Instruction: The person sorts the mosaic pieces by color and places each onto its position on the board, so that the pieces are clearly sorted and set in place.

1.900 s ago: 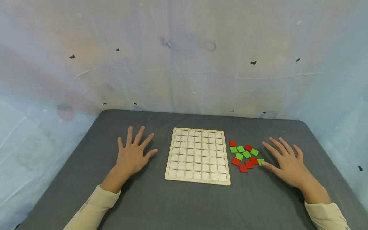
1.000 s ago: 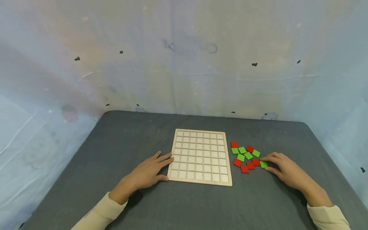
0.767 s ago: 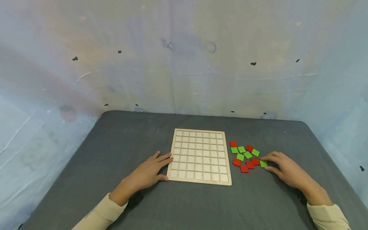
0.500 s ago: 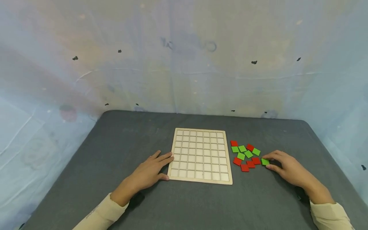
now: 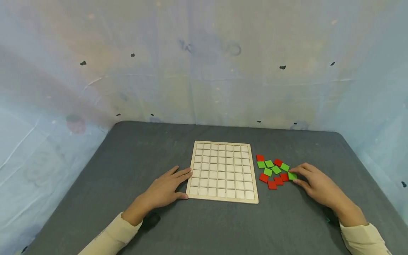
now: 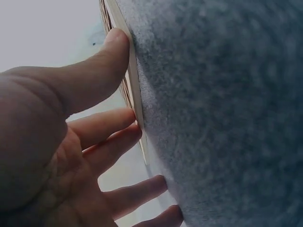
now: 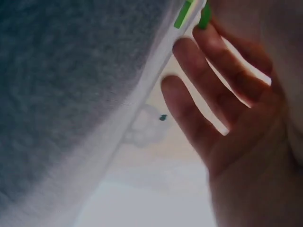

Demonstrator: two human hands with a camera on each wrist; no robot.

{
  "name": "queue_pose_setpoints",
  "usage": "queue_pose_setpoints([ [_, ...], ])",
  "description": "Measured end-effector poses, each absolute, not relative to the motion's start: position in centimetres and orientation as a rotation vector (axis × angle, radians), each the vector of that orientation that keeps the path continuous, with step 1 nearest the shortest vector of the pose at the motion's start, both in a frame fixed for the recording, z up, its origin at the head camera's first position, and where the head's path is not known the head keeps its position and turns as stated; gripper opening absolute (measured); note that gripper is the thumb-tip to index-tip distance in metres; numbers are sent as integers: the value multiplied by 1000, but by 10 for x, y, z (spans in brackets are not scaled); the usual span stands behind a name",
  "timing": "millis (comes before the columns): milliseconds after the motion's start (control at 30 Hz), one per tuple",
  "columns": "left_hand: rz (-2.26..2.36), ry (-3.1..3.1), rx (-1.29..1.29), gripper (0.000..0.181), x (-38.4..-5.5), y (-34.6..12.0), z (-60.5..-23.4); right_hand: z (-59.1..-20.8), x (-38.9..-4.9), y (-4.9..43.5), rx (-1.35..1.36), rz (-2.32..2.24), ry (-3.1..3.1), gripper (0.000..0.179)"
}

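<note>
One square green tile [image 5: 292, 176] — pinched in the right hand [image 5: 318, 186]; left hand [image 5: 163, 189], fingers spread, touches the pale gridded board [image 5: 221, 170].

- Pale wood tone on the board [image 5: 221, 175], with a checked pattern of small squares ruled by thin, darker lines.
- Plain bright red on six loose tiles [image 5: 272, 185].
- Plain bright green on five more loose tiles [image 5: 268, 172].
- Same green on the held tile [image 5: 292, 176].
- Dark, plain grey across the desk [image 5: 220, 226].
- Cream on both sleeves [image 5: 119, 230].
- Washed-out blue at the sides of the backdrop [image 5: 207, 92], greyish beige mid-way, with black flecks [image 5: 282, 67] and a faded red blotch [image 5: 75, 124].
</note>
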State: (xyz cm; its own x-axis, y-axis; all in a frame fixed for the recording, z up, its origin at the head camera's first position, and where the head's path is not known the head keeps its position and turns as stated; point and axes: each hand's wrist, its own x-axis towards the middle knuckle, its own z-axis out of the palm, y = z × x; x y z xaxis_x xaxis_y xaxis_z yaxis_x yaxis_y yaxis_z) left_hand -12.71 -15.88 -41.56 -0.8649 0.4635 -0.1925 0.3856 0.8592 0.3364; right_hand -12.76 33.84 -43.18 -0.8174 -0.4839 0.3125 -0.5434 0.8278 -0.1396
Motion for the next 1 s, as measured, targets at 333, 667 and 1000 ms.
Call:
queue_pose_setpoints([
  [333,456,2772,591,76,-128,-156,-415,-426,-127,317,791,348,-2707,38],
  [667,461,2803,562,74,-127,-151,-413,-429,-135,286,855,404,-2706,35],
  [1000,465,2829,595,73,-124,-151,-414,-427,-144,261,892,417,-2734,31],
])
